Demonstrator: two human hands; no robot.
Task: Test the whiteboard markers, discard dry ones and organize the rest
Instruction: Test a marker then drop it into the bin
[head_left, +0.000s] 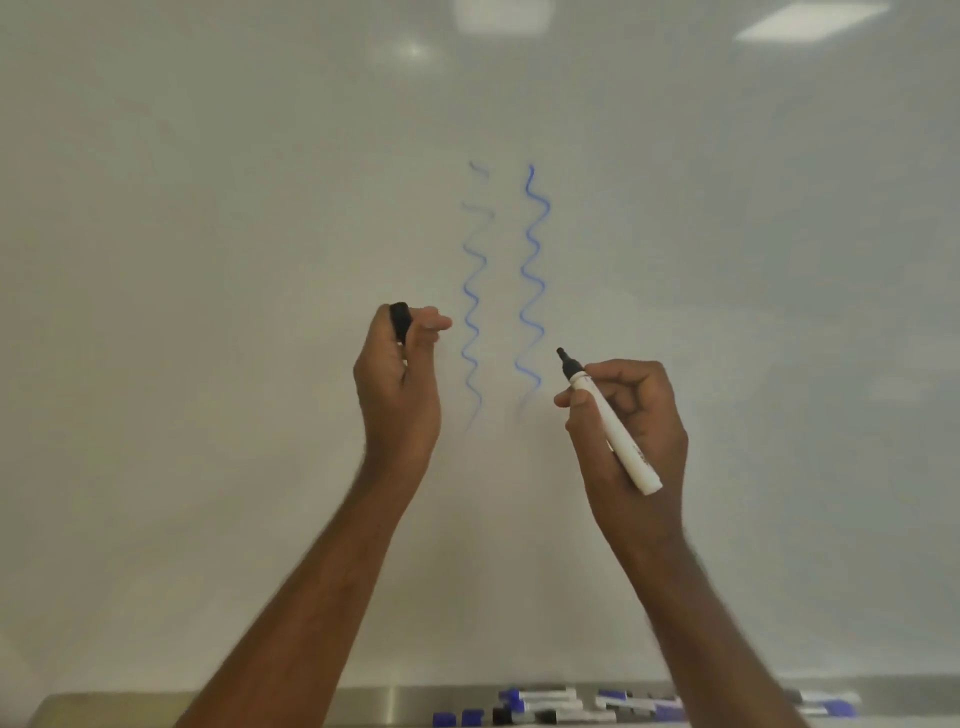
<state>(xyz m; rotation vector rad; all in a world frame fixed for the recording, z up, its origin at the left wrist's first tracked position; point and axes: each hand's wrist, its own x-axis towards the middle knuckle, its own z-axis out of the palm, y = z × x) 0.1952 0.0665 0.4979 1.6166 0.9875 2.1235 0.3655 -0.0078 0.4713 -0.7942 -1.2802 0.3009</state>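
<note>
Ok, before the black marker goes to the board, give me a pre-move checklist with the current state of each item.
1. Marker uncapped, tip exposed: ok.
2. Right hand grips the barrel in a writing hold: ok.
3. Cap kept in the left hand: ok.
4. Bare whiteboard right of the two blue squiggles: ok.
5. Tip touching the board: cannot tell.
6. Whether the marker has ink: cannot tell, no black mark made yet.
</note>
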